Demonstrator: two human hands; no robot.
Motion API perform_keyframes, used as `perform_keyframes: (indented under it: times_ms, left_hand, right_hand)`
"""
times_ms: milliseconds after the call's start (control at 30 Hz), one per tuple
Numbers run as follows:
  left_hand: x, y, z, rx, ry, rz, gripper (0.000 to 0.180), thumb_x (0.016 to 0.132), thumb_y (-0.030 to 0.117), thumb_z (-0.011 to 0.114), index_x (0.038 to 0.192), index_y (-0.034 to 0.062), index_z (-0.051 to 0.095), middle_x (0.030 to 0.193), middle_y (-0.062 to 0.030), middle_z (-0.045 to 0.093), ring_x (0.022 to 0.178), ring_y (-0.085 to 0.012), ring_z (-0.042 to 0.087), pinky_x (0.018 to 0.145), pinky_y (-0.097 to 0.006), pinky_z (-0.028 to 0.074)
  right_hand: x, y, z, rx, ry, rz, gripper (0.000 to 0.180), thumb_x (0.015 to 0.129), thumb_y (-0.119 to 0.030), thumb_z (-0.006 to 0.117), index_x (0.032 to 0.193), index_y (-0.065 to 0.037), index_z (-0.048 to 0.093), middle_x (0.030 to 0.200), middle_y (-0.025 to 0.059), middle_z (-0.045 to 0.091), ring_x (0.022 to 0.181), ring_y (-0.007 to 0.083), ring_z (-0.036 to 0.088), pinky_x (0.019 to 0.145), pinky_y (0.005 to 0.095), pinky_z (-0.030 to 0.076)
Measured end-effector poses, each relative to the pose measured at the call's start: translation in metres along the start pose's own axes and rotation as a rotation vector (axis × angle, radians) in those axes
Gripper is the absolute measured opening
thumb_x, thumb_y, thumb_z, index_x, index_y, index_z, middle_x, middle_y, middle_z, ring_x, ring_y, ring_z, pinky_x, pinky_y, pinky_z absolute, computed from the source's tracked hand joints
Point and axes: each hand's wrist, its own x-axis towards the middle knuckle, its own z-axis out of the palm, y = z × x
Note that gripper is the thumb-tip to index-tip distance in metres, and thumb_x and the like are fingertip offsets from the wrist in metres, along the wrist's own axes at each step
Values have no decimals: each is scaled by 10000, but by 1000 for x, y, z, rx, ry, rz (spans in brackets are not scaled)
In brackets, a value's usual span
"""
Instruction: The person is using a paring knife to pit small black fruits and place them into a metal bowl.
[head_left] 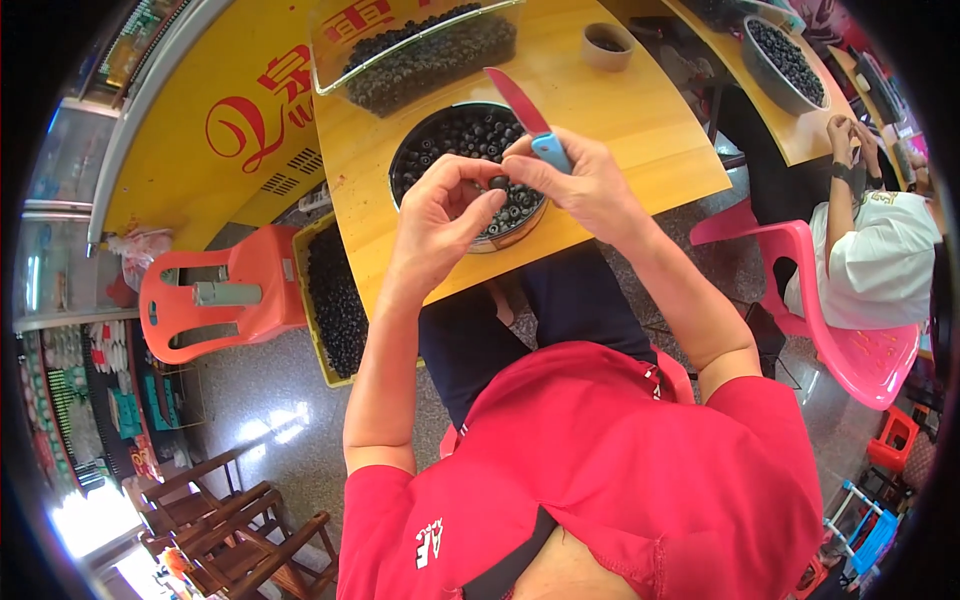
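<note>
Fingers of the left hand (440,215) pinch a dark berry (497,182) just beside the right hand (585,185), which grips a knife (530,122) pointing up and away.

A: what's actually on that yellow wooden table (640,120)?

B: round metal bowl (420,135) of dark berries near the front edge, clear plastic tub (420,45) of more berries behind it, small cup (607,45) off to the right.
</note>
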Motion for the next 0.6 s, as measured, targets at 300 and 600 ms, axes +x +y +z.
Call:
perform_keyframes:
  times_ms: [300,600]
  left_hand:
    - [-11,10,2,-112,151,-20,148,869,52,671,999,-1,624,836,-9,639,714,-31,565,622,-176,447]
    - [-12,-1,6,-147,125,21,180,868,42,676,1028,-4,607,956,-37,653,812,-45,589,693,-186,470]
  right_hand:
    - [-8,-12,23,274,10,238,201,893,-228,675,957,-39,651,733,-33,596,511,8,413,424,181,294]
    - [-10,-14,30,306,19,247,202,890,-229,678,968,-55,613,676,-47,547,503,11,416,424,183,297]
